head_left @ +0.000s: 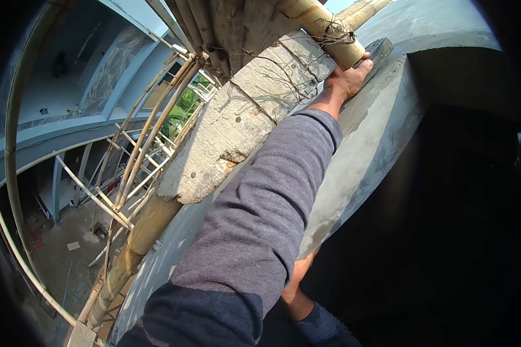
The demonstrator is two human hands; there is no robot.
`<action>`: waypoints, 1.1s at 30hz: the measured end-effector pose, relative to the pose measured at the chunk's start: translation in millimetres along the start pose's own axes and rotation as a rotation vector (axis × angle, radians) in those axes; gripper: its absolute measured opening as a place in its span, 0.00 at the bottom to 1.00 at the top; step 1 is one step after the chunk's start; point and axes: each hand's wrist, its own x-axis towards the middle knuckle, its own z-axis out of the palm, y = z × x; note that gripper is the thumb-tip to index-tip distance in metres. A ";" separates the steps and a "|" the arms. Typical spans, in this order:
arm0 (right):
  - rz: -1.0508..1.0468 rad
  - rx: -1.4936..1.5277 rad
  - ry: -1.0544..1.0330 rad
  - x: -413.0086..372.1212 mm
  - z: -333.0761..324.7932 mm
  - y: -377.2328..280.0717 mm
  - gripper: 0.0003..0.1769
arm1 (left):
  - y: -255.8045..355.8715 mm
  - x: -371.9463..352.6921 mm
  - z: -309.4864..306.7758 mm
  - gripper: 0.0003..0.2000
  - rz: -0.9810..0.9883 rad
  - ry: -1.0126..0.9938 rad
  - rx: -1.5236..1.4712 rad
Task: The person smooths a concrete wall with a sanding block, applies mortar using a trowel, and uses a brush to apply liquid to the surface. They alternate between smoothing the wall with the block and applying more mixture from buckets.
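My left hand (348,80), at the end of a long grey sleeve (255,214), reaches up along the curved plastered wall top (353,168). Its fingers are bent on a grey flat piece with a ridged end (381,51), whose kind I cannot make out. Just above the hand is the cut end of a bamboo pole (346,53), bound with twisted wire (337,33). Lower down, my right hand (301,270) is at the wall's near edge, its fingers mostly hidden. A cement-crusted board with nail heads (237,124) lies left of my left arm.
Bamboo scaffolding (150,133) stands at left, above a ground floor far below (63,260). A thick bamboo pole (139,237) runs under the board. More poles (226,29) cross overhead. To the right of the wall is a dark recess (440,231).
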 end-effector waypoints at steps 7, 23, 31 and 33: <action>0.054 0.138 0.083 -5.6 7.9 10.5 0.47 | 16.1 -1.8 -7.6 0.19 -0.162 -0.110 0.249; -0.034 0.178 0.042 0.4 6.3 8.0 0.44 | 42.7 -0.3 12.5 0.19 -0.075 -0.067 -0.057; -0.024 0.319 0.150 -4.2 15.5 24.3 0.45 | 18.1 -7.7 -17.3 0.17 -0.300 -0.132 0.697; -0.002 0.291 0.134 -4.1 14.6 23.5 0.45 | -9.8 -8.6 -20.3 0.16 -0.346 -0.114 0.824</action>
